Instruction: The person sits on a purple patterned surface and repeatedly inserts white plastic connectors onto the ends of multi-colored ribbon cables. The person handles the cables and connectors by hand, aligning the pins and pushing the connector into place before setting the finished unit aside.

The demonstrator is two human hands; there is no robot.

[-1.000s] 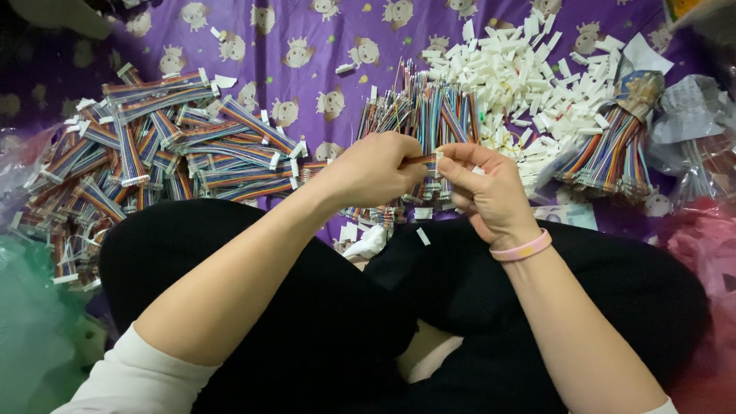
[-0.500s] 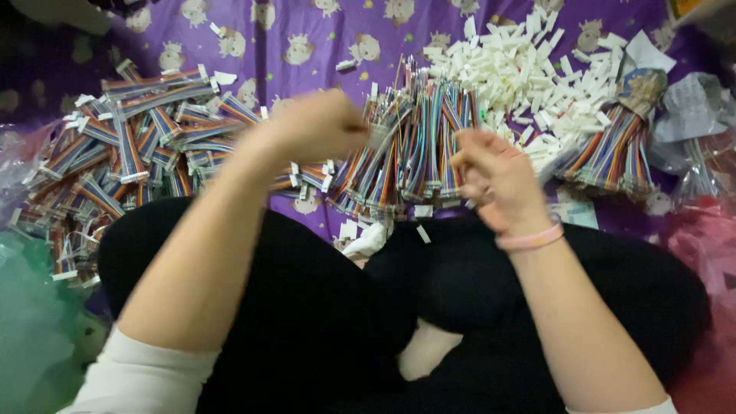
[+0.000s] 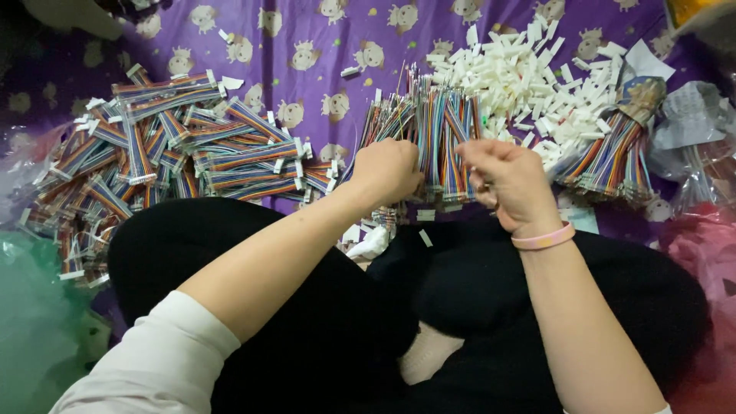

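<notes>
Ribbon-wire bundle (image 3: 443, 142), multicoloured, loose strands lying side by side on the purple printed cloth (image 3: 307, 84) just beyond the person's knees, between and behind the two hands. Left hand (image 3: 386, 170): curled into a loose fist at the near left edge of the bundle, fingers tucked under; whether it pinches a strand cannot be told. Right hand (image 3: 507, 180): fingers bent inward, thumb against fingertips at the bundle's near right edge, apparently pinching something small that is too fine to make out. Pink wristband (image 3: 543, 238) on the right wrist. White connector housings (image 3: 521, 80): loose heap, touching the bundle's far right side. Second wire bundle (image 3: 613, 157): tied sheaf, fanned out, right of the heap. Finished cable pieces (image 3: 169, 161): flat rainbow strips with white ends, stacked criss-cross, well left of the hands. Green plastic bag (image 3: 34, 322) at lower left; red bag (image 3: 701, 253) at right. Black trousers (image 3: 322, 307) fill the foreground; white sleeve (image 3: 153, 368) on left arm.
</notes>
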